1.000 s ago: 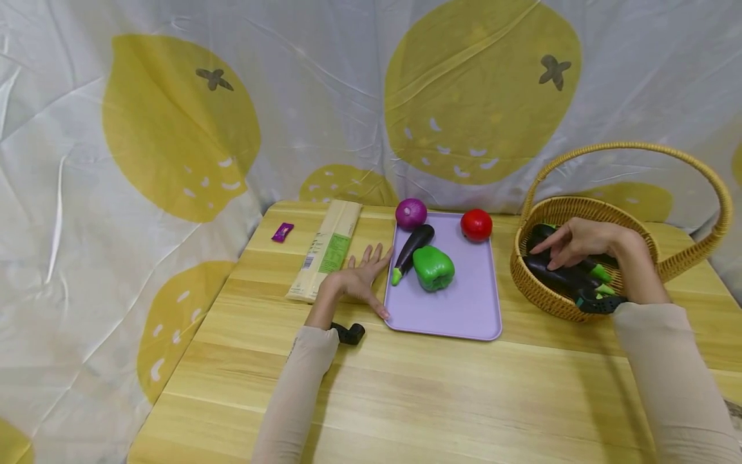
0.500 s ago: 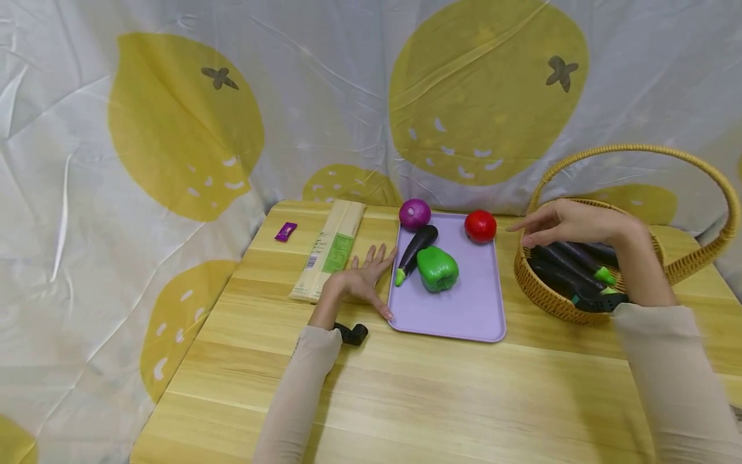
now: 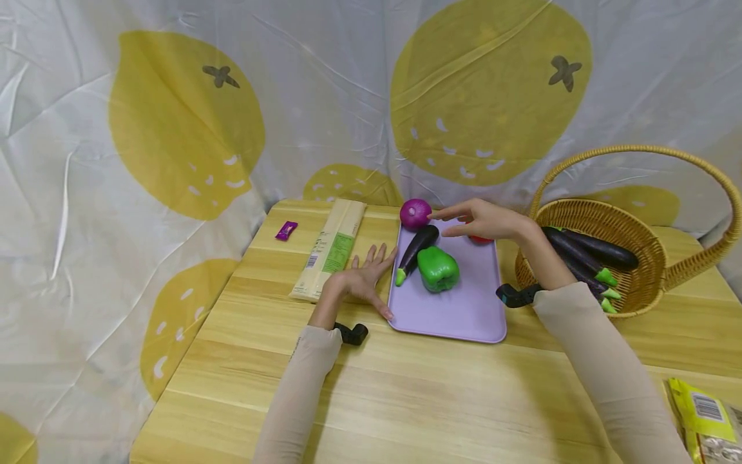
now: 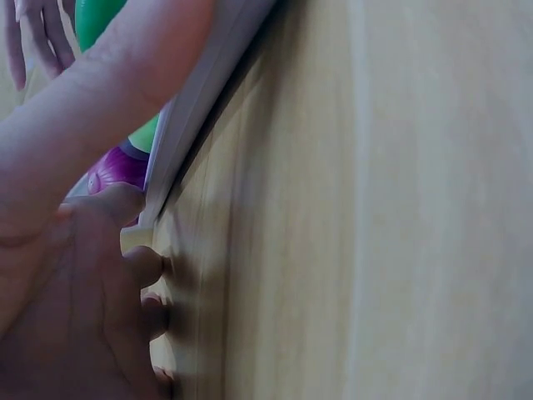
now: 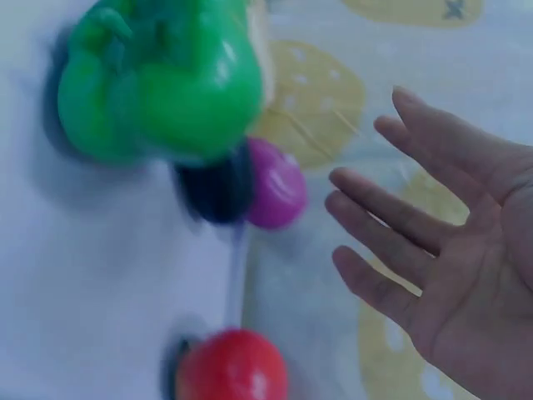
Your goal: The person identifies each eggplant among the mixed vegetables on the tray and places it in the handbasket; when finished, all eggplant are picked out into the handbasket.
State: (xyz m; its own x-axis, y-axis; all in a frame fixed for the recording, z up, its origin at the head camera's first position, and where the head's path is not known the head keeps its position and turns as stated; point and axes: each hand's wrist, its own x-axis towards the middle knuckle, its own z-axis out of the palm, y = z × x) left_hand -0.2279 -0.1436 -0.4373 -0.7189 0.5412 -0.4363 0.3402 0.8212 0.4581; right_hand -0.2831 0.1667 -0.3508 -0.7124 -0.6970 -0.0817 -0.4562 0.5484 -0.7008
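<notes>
My left hand lies with fingers spread at the left side of a lilac tray. Its thumb and a fingertip meet the tray's edge, also seen close up in the left wrist view. My right hand hovers over the tray's back part, fingers extended and holding nothing. Its fingertips point at a purple onion on the tray's back left corner. An eggplant with a green tip lies in front of the onion, beside a green bell pepper. My right hand mostly hides a red tomato in the head view.
Right of the tray stands a wicker basket with a tall handle, holding several eggplants. To the left lie a long pale packet and a small purple wrapped sweet. A yellow bag shows at the lower right.
My right hand has left the basket of eggplants and swung left over the tray, without anything in it. The left hand stays at the tray's edge. The yellow bag has come into sight.
</notes>
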